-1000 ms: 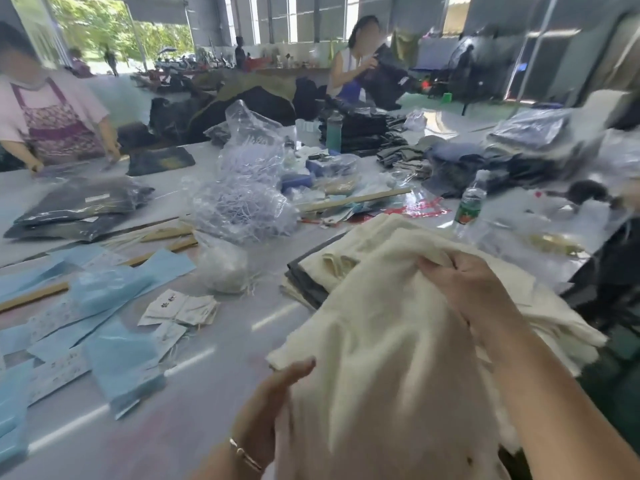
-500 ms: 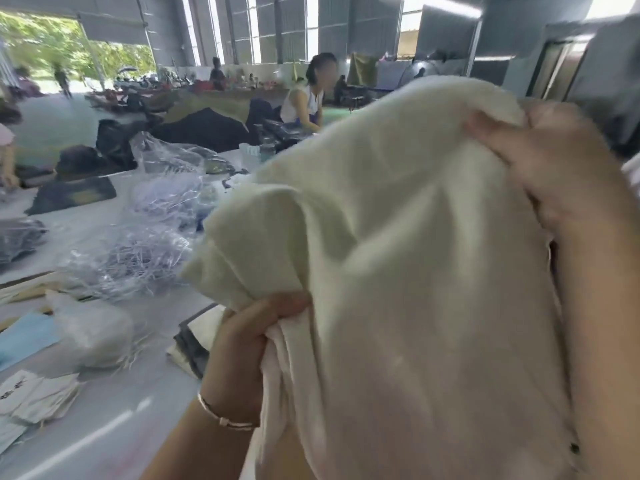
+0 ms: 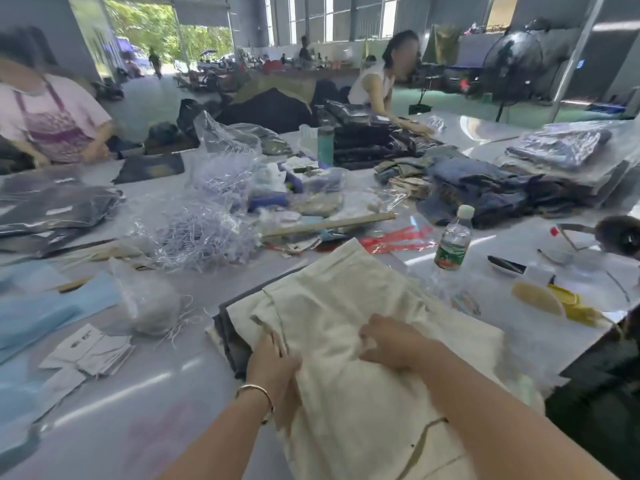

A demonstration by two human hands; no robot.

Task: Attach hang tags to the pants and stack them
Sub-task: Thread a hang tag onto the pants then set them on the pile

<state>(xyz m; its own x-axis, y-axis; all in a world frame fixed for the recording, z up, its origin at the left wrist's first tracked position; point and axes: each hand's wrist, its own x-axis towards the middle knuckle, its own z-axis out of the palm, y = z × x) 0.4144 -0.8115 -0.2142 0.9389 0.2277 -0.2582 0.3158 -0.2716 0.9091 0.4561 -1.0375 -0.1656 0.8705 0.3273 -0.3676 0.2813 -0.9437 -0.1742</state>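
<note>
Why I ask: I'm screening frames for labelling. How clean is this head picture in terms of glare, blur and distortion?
Head view: daylight blows out the doorway; bright streaks glare on the glossy table; wide-angle bending curves the far edges; the left hand and right hand on the cream pants are slightly soft; the hang tags are too blurred to read.

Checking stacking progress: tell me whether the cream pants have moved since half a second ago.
Yes. The cream pants came down from in front of the camera and now lie on the table, gripped by both hands.
</note>
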